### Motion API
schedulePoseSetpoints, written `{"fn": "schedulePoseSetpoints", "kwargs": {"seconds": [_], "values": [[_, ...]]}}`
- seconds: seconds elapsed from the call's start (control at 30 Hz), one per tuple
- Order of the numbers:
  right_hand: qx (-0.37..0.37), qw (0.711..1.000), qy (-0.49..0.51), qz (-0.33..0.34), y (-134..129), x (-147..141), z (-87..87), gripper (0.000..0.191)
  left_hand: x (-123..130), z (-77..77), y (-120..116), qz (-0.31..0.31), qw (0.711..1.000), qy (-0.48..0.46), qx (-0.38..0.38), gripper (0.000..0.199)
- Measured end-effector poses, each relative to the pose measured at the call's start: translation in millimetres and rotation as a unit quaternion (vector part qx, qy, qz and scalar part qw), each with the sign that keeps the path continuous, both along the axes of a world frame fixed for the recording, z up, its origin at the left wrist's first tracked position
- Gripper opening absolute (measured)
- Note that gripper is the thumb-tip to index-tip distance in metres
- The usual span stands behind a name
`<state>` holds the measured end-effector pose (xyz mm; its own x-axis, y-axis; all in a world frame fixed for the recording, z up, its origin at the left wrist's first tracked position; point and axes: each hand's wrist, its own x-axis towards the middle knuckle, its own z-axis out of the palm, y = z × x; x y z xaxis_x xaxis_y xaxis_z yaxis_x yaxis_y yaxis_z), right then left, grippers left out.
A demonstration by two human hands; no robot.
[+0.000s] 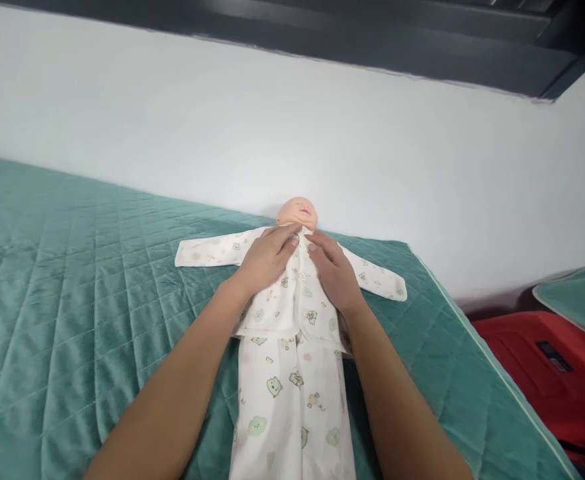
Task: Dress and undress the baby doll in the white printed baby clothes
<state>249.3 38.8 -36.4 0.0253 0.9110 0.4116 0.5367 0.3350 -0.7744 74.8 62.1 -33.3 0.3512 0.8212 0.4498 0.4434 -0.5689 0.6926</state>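
Note:
A baby doll (299, 212) lies on its back, its bald head close to the wall. It wears a white long-sleeved baby top (292, 307) with green bear and cloud prints, and matching trousers (292, 407). Both sleeves stretch out sideways, and the top's front edges meet along the middle. My left hand (269, 259) rests on the left side of the chest, fingers extended toward the collar. On the other side of the front seam, my right hand (336, 270) lies with its fingers apart, touching the fabric just below the neck.
Green quilted cover (97, 300) spreads under the doll, with a pale-edged border at the right. A white wall (272, 127) rises behind, below a dark frame (322, 40). Beyond the right edge are a red plastic object (547, 373) and another piece of green cloth (579, 300).

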Motion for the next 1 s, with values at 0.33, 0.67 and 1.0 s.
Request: {"fn": "schedulePoseSetpoints", "kwargs": {"seconds": [0.33, 0.67, 1.0], "values": [[-0.017, 0.997, -0.074, 0.002, 3, -1, 5.0, 0.036, 1, 0.6, 0, 0.004, 1.000, 0.004, 0.000, 0.042], [-0.054, 0.996, -0.073, 0.024, 7, 2, 4.2, 0.041, 1, 0.7, -1, 0.001, 1.000, 0.006, 0.008, 0.042], [-0.053, 0.996, -0.035, 0.059, 11, 10, 1.6, 0.039, 0, 3.3, -2, -0.017, 1.000, 0.013, 0.023, 0.043]]}}
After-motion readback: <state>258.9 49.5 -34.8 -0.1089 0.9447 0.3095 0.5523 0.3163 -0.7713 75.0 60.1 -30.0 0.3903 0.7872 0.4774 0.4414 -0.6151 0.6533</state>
